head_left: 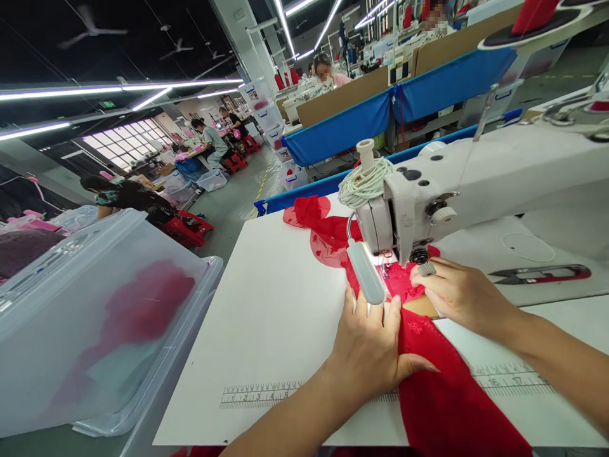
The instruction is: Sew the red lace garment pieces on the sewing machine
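Note:
A strip of red lace fabric (pixel 442 393) runs from the table's near edge up under the needle of a white sewing machine (pixel 476 184) and out behind it. My left hand (pixel 371 352) lies flat on the fabric's left edge just in front of the presser foot, fingers stretched out. My right hand (pixel 459 292) rests on the fabric to the right of the needle, fingers together, pressing the lace down. A small lamp (pixel 365 273) lights the needle area.
A translucent plastic bin (pixel 95 317) with red fabric inside stands at the left of the white table (pixel 276 304). Thread snips (pixel 542 274) lie at the right. A printed ruler (pixel 261 393) runs along the table's front. Other people sit working in the background.

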Demonstrator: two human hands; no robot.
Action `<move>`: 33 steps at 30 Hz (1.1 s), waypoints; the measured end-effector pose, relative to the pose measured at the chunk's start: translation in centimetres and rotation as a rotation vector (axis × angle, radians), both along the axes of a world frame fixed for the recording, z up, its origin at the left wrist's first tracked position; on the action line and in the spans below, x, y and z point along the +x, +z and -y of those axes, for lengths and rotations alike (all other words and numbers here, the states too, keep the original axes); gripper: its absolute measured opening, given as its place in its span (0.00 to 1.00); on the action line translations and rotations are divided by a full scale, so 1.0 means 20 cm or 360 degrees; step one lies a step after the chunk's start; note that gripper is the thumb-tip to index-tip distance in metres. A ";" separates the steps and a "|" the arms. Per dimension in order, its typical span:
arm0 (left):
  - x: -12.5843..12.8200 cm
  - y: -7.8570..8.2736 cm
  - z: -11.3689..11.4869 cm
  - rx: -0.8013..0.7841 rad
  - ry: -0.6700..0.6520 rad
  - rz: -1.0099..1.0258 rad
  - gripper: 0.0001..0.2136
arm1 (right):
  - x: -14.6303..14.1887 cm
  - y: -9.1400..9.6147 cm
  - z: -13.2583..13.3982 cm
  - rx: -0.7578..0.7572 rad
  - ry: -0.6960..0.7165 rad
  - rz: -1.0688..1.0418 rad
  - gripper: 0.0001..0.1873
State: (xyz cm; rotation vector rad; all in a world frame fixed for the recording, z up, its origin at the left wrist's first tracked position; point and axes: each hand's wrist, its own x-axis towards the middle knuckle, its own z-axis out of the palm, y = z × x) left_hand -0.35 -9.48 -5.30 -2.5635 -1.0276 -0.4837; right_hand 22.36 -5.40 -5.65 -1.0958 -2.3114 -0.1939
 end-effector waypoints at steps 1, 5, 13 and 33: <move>0.00 0.00 0.00 0.0034 -0.0009 0.0016 0.46 | 0.00 0.00 0.00 0.0023 0.0029 -0.0009 0.17; 0.01 0.00 0.00 0.0126 -0.0041 0.0066 0.45 | 0.00 -0.01 -0.02 0.0084 0.0067 -0.0091 0.18; 0.01 -0.01 -0.02 0.0093 -0.0022 0.0020 0.45 | -0.01 -0.02 -0.03 0.0030 0.0076 -0.0161 0.16; 0.04 0.03 -0.05 -0.0227 -0.0117 0.0333 0.43 | -0.03 0.01 0.04 0.0182 0.0392 -0.0021 0.18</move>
